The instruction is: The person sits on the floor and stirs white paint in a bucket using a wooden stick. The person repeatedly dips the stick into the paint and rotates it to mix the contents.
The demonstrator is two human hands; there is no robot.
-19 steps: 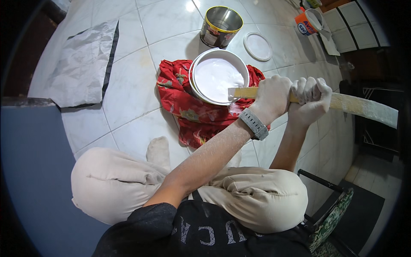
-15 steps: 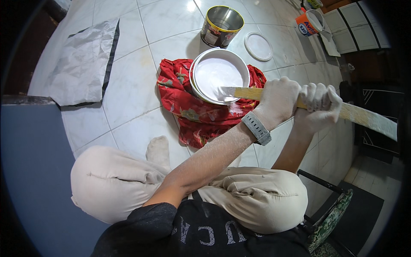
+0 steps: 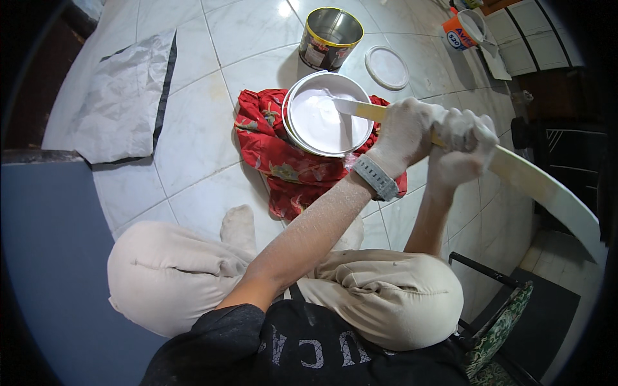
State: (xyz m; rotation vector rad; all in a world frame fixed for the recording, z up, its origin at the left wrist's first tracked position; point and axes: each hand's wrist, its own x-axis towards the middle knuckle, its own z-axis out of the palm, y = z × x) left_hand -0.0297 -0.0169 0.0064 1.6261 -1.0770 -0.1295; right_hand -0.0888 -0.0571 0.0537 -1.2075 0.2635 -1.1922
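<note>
Both my hands are wrapped round a long flat wooden stick [image 3: 537,179], coated white along much of its length. My left hand [image 3: 400,133], with a grey watch strap [image 3: 374,177] at its wrist, is closed nearer the bucket. Right behind it, touching it, my right hand [image 3: 465,147] is closed on the same stick. White dust covers both hands. The stick's far end dips into thick white paint-like stuff [image 3: 315,125] in a round white bucket [image 3: 287,132]. Under and around the bucket lies a red flowered cloth [image 3: 261,138].
Beyond the bucket stand an open metal tin [image 3: 325,56] with a yellow rim and a round white lid [image 3: 387,67]. An orange-and-white tub [image 3: 459,32] is at the far right. A white sheet [image 3: 125,106] lies left; a metal-framed chair [image 3: 499,328] stands lower right.
The stick's dipped end has moved to the far side of the bucket, and the stick slants more steeply. Both hands have shifted left, with the right now close against the left.
</note>
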